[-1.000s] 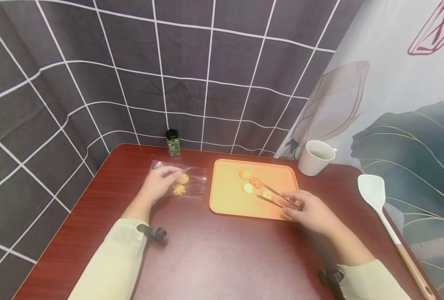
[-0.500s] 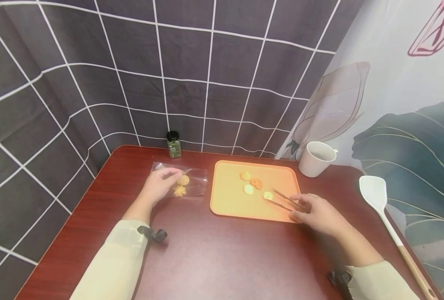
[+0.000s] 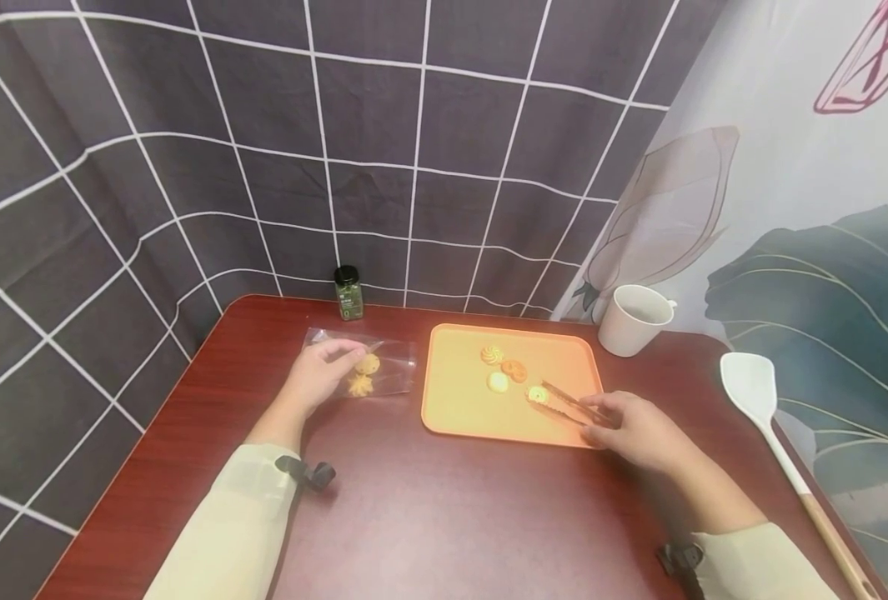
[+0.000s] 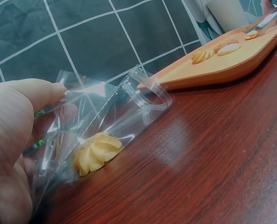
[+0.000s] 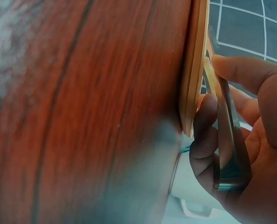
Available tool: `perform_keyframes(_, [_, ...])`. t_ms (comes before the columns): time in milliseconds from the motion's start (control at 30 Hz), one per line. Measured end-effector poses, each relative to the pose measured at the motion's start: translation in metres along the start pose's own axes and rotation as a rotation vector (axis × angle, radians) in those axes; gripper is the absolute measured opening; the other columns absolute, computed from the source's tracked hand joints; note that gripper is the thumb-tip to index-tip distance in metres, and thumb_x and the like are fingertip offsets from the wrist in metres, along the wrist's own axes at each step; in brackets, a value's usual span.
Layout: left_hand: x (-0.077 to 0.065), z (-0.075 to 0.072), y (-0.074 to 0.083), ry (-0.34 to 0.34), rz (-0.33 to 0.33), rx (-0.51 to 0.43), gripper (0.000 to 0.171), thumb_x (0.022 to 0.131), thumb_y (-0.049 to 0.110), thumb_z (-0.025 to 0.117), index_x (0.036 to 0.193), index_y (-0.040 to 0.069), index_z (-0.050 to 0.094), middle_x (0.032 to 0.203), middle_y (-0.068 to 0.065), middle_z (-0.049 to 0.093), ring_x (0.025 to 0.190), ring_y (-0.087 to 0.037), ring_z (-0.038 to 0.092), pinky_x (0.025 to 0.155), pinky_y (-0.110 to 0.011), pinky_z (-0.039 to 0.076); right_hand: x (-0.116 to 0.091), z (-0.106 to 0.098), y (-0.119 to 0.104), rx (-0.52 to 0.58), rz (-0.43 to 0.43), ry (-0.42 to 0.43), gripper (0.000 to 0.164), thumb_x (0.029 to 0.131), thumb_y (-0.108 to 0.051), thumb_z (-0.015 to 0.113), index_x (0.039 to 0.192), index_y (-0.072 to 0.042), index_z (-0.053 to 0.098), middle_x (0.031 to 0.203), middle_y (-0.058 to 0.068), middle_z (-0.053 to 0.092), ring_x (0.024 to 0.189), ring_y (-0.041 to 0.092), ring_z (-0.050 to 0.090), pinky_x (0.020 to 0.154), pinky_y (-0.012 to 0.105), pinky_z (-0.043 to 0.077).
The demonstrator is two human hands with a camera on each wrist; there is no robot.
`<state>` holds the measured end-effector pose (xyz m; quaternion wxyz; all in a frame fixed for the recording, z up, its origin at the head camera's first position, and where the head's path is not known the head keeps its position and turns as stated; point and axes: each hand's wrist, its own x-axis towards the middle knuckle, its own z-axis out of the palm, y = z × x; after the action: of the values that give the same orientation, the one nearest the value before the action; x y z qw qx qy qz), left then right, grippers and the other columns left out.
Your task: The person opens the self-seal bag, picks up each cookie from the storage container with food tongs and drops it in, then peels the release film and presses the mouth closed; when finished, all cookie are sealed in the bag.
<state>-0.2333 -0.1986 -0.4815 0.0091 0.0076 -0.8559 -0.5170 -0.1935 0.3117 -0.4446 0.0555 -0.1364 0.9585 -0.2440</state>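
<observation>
In the head view my left hand (image 3: 322,371) pinches the upper side of a clear plastic bag (image 3: 394,367) lying on the table. Inside the bag are a round cookie (image 3: 368,364) and a star-shaped cookie (image 3: 361,385); the left wrist view shows the ridged cookie (image 4: 97,153) up close. My right hand (image 3: 634,429) grips metal tongs (image 5: 229,135) over the right part of an orange tray (image 3: 459,408). The tips of the tongs stand around a small cookie (image 3: 537,394). To its left on the tray lie a swirl cookie (image 3: 492,355), a pretzel-shaped cookie (image 3: 514,370) and a pale round cookie (image 3: 498,382).
A green jar with a black lid (image 3: 349,293) stands behind the bag by the tiled curtain. A white mug (image 3: 634,321) stands behind the tray's right corner. Along the table's right edge lies a white spatula (image 3: 751,387) with a wooden handle.
The right hand and tongs have drawn back to the right and toward the person, from the pretzel-shaped cookie to the small cookie. The left hand stays at the bag.
</observation>
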Motion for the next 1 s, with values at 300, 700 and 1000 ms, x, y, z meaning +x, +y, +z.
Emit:
perform_keyframes(300, [-0.001,0.0,0.002,0.002,0.001,0.008,0.036,0.104,0.039,0.07,0.128,0.014,0.077,0.137,-0.013,0.074,0.136,-0.034,0.062,0.119,-0.061,0.045,-0.002,-0.001,-0.003,-0.016,-0.012,0.007,0.037,0.091,-0.028,0.085,0.126,-0.018,0.079,0.105,0.001,0.075,0.096,0.018,0.064,0.086,0.041,0.055])
perform_keyframes(700, [-0.001,0.002,0.0,0.004,-0.006,-0.017,0.036,0.103,0.039,0.071,0.128,0.013,0.077,0.134,-0.013,0.076,0.128,-0.033,0.065,0.115,-0.057,0.049,-0.005,-0.001,-0.006,-0.038,-0.048,0.02,0.034,0.092,-0.025,0.085,0.124,-0.016,0.08,0.104,0.0,0.074,0.095,0.017,0.061,0.083,0.04,0.052])
perform_keyframes(1000, [0.0,0.001,0.0,0.011,0.013,-0.001,0.035,0.103,0.038,0.071,0.126,0.012,0.078,0.134,-0.014,0.075,0.134,-0.035,0.064,0.119,-0.06,0.046,-0.001,-0.003,-0.014,-0.026,-0.112,0.074,0.034,0.092,-0.019,0.084,0.126,-0.016,0.079,0.09,-0.005,0.065,0.083,0.011,0.055,0.073,0.028,0.048])
